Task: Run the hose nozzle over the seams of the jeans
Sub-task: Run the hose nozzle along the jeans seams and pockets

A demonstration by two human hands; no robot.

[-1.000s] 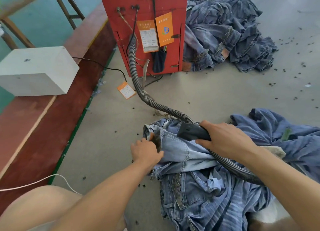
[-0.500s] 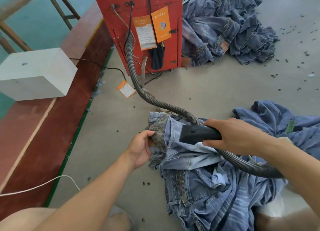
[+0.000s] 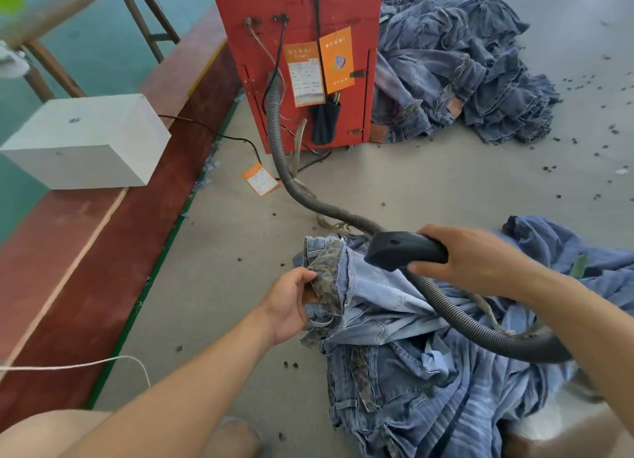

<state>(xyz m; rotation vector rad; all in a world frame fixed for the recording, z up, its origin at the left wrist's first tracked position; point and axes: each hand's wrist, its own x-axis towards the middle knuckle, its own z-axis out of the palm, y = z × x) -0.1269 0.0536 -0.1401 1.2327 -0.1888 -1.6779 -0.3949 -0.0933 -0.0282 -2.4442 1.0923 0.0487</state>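
Light blue jeans [image 3: 374, 306] lie crumpled on the grey floor, their waistband with a leopard-print lining turned up at the left. My left hand [image 3: 291, 303] pinches that waistband edge. My right hand [image 3: 470, 258] grips the black hose nozzle [image 3: 398, 250], which hovers just above the jeans to the right of the waistband, its mouth pointing left and down. The ribbed grey hose [image 3: 302, 189] runs from the nozzle up to the red machine and also loops back under my right forearm.
A red machine cabinet [image 3: 298, 62] with orange tags stands ahead. A big pile of jeans [image 3: 463, 69] lies at its right, more jeans [image 3: 566, 251] at my right. A white box [image 3: 85, 141] sits on the red ledge at left. A white cord [image 3: 85, 365] crosses the floor.
My left hand turned palm-up and lifted the waistband, showing its leopard lining. The nozzle rose off the jeans and shifted right.
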